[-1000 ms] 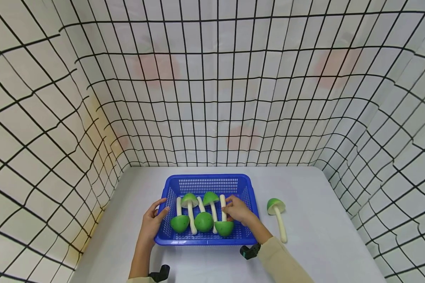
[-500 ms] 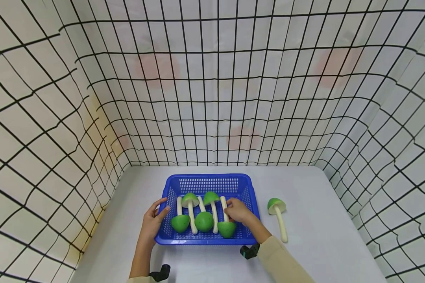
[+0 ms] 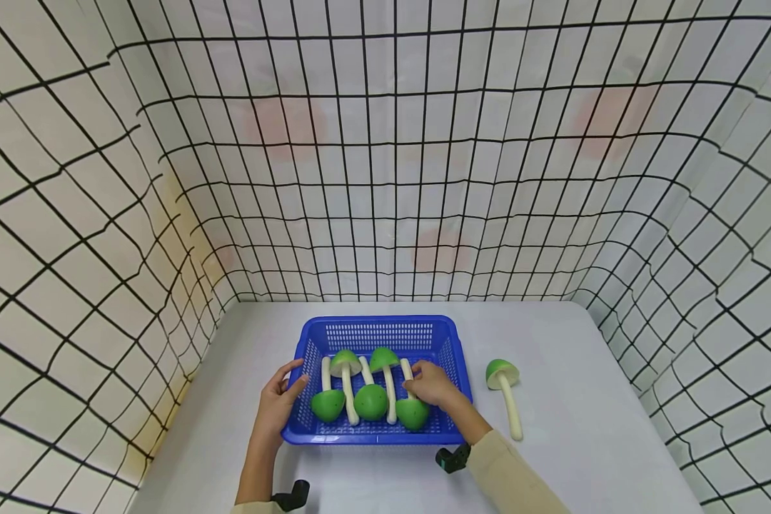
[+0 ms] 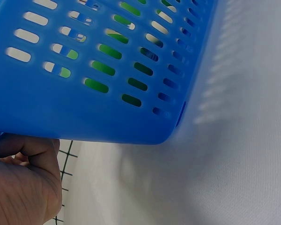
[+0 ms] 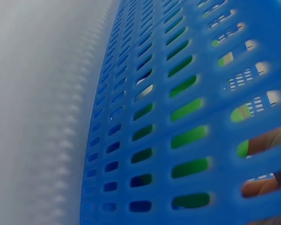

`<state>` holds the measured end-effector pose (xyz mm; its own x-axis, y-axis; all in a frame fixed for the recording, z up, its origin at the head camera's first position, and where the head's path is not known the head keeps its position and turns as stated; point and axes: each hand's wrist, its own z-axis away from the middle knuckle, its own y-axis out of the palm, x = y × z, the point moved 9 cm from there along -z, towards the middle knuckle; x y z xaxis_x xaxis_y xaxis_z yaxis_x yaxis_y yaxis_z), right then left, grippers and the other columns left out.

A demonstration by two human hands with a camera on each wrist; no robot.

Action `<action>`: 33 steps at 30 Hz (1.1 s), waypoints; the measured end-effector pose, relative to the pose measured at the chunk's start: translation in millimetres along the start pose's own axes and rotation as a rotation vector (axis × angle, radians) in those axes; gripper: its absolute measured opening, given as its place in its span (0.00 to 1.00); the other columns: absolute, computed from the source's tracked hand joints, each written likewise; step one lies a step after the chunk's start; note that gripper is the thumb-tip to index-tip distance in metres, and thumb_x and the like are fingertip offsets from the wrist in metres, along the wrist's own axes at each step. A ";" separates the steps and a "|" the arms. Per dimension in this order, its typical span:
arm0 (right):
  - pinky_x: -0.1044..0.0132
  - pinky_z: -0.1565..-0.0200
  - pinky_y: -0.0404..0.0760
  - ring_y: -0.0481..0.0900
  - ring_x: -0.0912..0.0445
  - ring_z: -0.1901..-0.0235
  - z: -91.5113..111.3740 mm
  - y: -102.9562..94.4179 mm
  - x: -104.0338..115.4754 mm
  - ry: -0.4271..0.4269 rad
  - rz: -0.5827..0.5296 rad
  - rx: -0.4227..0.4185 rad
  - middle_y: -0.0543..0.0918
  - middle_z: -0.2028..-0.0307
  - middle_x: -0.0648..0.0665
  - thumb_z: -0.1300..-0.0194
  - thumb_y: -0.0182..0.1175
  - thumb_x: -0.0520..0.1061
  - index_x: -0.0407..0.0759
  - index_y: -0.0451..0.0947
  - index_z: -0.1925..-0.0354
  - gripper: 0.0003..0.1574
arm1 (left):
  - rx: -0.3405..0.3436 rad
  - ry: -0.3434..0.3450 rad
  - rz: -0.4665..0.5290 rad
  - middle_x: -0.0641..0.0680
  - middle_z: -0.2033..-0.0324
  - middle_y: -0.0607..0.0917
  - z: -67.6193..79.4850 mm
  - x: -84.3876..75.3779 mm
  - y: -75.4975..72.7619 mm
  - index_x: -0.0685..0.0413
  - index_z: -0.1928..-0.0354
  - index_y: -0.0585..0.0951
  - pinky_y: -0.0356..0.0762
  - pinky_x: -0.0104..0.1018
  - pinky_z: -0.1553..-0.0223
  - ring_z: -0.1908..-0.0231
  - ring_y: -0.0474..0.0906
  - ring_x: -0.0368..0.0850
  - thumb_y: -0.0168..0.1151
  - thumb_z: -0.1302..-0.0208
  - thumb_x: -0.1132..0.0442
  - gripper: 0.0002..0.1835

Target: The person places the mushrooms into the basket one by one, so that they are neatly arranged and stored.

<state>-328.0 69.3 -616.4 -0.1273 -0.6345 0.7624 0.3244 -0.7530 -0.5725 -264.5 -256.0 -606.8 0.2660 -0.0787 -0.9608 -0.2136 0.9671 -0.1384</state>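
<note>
Inside a blue plastic basket [image 3: 334, 440] several toy mushrooms lie in a row, with green caps and cream stems. Their caps alternate between front and back. My right hand [image 3: 432, 385] reaches over the basket's right side and pinches the stem of the rightmost mushroom [image 3: 412, 415], whose cap faces the front. Through the slotted wall, the right wrist view shows parts of its fingers [image 5: 260, 186]. My left hand [image 3: 275, 405] grips the basket's left rim, its thumb on the inner side. In the left wrist view that hand's fingers [image 4: 37, 152] are bent under the rim.
One more toy mushroom [image 3: 507, 396] lies on the white table [image 3: 585, 428], right of the basket, its cap toward the back. Black wire mesh [image 3: 395, 214] over white sheeting encloses the table at the back and on both sides.
The rightmost mushroom has shifted slightly to the right, its stem now leaning a little, with my right hand still on it. My left hand and the basket have barely moved.
</note>
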 end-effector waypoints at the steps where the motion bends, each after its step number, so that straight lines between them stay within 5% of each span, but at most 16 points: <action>1: 0.55 0.59 0.84 0.85 0.49 0.59 0.4 -0.2 0.0 0.003 0.002 0.000 0.86 0.53 0.37 0.33 0.66 0.47 0.32 0.75 0.40 0.29 | 0.002 0.001 -0.001 0.66 0.41 0.82 1.2 -2.2 0.5 0.44 0.28 0.73 0.85 0.50 0.48 0.47 0.84 0.57 0.62 0.25 0.54 0.26; 18: 0.51 0.52 0.84 0.84 0.47 0.54 4.8 -3.5 2.6 -0.025 -0.020 -0.035 0.85 0.51 0.37 0.33 0.66 0.49 0.32 0.76 0.41 0.29 | -0.008 0.023 -0.001 0.64 0.42 0.82 -3.0 7.0 -0.9 0.38 0.29 0.74 0.86 0.49 0.49 0.49 0.84 0.54 0.65 0.28 0.48 0.28; 33: 0.46 0.45 0.82 0.83 0.41 0.46 8.3 -17.5 14.7 -0.148 -0.065 -0.173 0.85 0.47 0.36 0.32 0.66 0.44 0.35 0.79 0.44 0.22 | -0.007 0.020 -0.007 0.62 0.44 0.83 -2.9 6.6 -1.5 0.38 0.29 0.75 0.85 0.47 0.49 0.50 0.83 0.52 0.65 0.28 0.48 0.28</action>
<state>-327.8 74.6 -592.7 0.0005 -0.5604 0.8282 0.1524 -0.8185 -0.5539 -265.2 -258.7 -613.6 0.2487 -0.0906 -0.9643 -0.2184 0.9647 -0.1469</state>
